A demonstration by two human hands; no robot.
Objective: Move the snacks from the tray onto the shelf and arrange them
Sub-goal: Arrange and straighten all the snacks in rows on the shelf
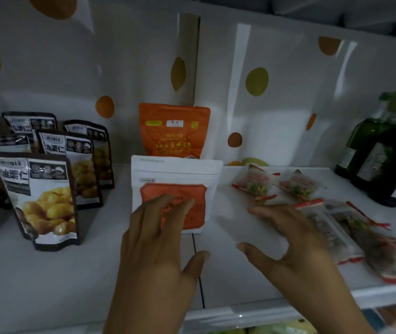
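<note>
White shelf (35, 280) boards run across the frame, backed by a glossy white panel (47, 68) dotted with orange and green spots. At centre a white pouch (175, 172) with an orange label stands upright, just in front of an orange pouch (173, 131). My left hand (158, 249) reaches to the white pouch, fingers straight and slightly apart, their tips resting on the label. My right hand (295, 242) hovers over the shelf beside it, fingers spread wide, holding nothing. Small clear snack packets (254, 186) lie just beyond it, at centre right. Chestnut bags (45, 201) stand at left; dark green bottles (373, 160) stand at far right.
</note>
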